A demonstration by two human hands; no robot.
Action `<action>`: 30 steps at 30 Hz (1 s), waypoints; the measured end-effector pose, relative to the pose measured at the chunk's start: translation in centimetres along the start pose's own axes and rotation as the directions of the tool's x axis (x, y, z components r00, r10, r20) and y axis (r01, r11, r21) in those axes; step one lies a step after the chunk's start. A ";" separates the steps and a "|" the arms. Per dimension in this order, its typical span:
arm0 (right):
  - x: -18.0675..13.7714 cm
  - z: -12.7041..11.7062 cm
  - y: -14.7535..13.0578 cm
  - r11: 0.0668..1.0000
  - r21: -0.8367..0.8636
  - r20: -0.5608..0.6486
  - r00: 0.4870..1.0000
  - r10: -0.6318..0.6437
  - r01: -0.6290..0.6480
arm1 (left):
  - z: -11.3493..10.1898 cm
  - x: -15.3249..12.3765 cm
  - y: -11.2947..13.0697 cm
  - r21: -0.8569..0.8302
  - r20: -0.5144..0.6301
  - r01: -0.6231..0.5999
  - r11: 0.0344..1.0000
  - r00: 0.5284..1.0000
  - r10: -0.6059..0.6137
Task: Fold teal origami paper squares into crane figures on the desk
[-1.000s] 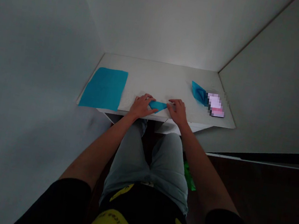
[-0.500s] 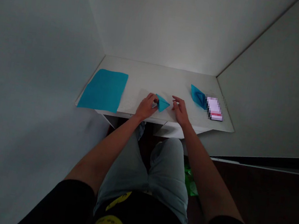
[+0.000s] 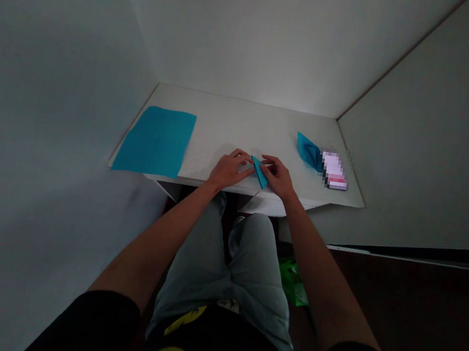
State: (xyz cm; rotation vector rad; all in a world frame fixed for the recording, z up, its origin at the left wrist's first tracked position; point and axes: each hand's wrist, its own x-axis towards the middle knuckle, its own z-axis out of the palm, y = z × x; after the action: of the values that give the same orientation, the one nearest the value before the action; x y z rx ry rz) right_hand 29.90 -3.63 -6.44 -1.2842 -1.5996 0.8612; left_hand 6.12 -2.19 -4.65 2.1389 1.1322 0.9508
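A small folded piece of blue paper (image 3: 259,172) stands on edge near the front of the white table (image 3: 241,127). My left hand (image 3: 229,169) pinches its left side with curled fingers. On the other side my right hand (image 3: 280,176) grips the paper's right edge, fingers closed round it. Both hands meet over the paper just above my knees.
A flat blue sheet (image 3: 155,140) lies at the table's left end. A finished blue folded shape (image 3: 308,149) rests at the right beside a blurred-out phone-like object (image 3: 334,170). Walls close in on the left, back and right. Something green (image 3: 293,281) lies on the floor.
The folded paper lay flat, was lifted and turned by my left hand while the right let go, and now both hands hold it upright between them.
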 end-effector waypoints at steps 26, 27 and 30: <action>-1.1 -1.3 -0.1 0.994 -0.103 -0.152 0.988 0.015 -0.031 | 1.8 0.1 1.7 0.315 0.201 -0.066 0.947 0.980 0.002; -1.2 -1.4 -0.2 0.995 -0.092 -0.156 0.987 0.022 -0.037 | 1.8 0.1 1.8 0.313 0.206 -0.054 0.948 0.978 -0.013; -1.4 -1.4 -0.5 0.997 -0.044 -0.146 0.988 0.057 -0.064 | 1.6 0.1 1.7 0.265 0.188 -0.009 0.964 0.981 -0.042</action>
State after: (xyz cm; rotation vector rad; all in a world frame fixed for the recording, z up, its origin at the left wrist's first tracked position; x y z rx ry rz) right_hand 31.07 -5.08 -5.76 -1.4036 -1.4814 0.7519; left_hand 8.23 -3.20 -4.34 2.3690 1.2338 0.5937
